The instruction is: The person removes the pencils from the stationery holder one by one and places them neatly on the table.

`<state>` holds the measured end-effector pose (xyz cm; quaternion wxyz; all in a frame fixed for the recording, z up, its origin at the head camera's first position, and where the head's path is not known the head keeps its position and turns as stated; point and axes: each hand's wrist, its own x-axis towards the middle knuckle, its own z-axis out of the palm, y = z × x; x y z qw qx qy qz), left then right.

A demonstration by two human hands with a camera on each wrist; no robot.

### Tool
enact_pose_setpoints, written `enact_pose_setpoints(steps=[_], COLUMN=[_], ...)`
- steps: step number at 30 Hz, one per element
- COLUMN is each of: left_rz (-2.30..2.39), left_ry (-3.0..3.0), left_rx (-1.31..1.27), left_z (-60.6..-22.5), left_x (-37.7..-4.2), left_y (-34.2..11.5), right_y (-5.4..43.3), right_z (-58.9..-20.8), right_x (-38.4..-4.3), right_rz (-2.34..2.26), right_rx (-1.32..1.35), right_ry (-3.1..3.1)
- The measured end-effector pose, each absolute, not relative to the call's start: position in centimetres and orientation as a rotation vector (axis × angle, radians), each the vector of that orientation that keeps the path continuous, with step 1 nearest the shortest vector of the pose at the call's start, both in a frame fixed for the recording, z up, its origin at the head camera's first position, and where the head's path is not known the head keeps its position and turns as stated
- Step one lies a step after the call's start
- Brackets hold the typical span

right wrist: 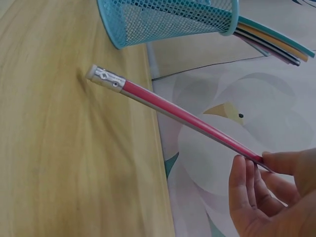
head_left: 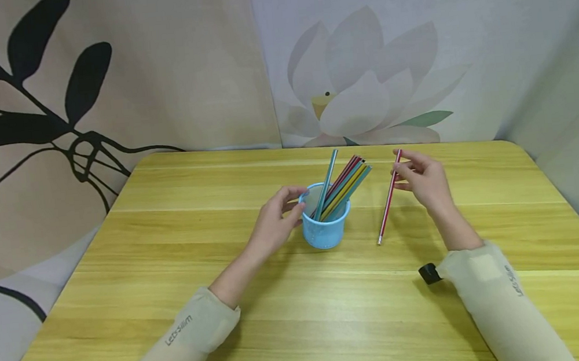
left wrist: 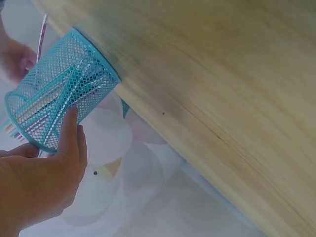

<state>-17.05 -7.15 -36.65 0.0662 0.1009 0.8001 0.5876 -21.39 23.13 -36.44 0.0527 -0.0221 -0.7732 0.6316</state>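
Note:
A blue mesh pencil cup (head_left: 324,235) stands upright on the table, with several pencils (head_left: 345,187) in red, yellow and teal leaning in it, mostly to the right. My left hand (head_left: 274,220) holds the cup at its left side; in the left wrist view its fingers lie along the mesh near the rim. To the right of the cup, my right hand (head_left: 426,182) pinches a red and silver striped pencil (right wrist: 182,114) near its upper end. This pencil slants, its white eraser (right wrist: 91,72) pointing down, and in the right wrist view the eraser hangs above the tabletop.
The wooden table (head_left: 283,332) reaches back to a wall hanging (head_left: 179,69) printed with leaves and a pale flower. A small black object (head_left: 429,273) sticks out at the right sleeve cuff. Another pale curtain (head_left: 576,118) borders the table's right side.

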Motion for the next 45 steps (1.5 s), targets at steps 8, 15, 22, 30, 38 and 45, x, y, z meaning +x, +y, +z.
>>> enact_pose_setpoints(steps=[8,15,22,30,38,45], left_rz=[1.752,1.75,1.737,1.749,1.772,1.788], left_ry=[2.412,2.415,2.451,2.463,2.44,2.405], left_rx=[0.33,0.319,0.335,0.317,0.323,0.316], left_z=[-36.6,-36.6,-36.7,-36.9,-36.7,-36.8], left_x=[-17.0,-17.0,-17.0,-17.0,-16.9,-16.9], left_y=[-7.2,-7.2,-7.3,-7.5,-7.6,-7.6], right_y=[23.1,22.9,22.7,22.6,22.5,22.5], right_z=[-37.0,-37.8,-38.7,-39.5,-40.3,-40.8], right_x=[-21.9,-22.4,-23.1,-23.7,-24.0,-24.4], right_rz=[1.88,1.889,1.933,1.939,1.955,1.993], right_rx=[-0.079,-0.079,-0.076,-0.132,-0.17,-0.18], right_ry=[-2.454,-2.502,-2.511,-2.542,-2.584,-2.626])
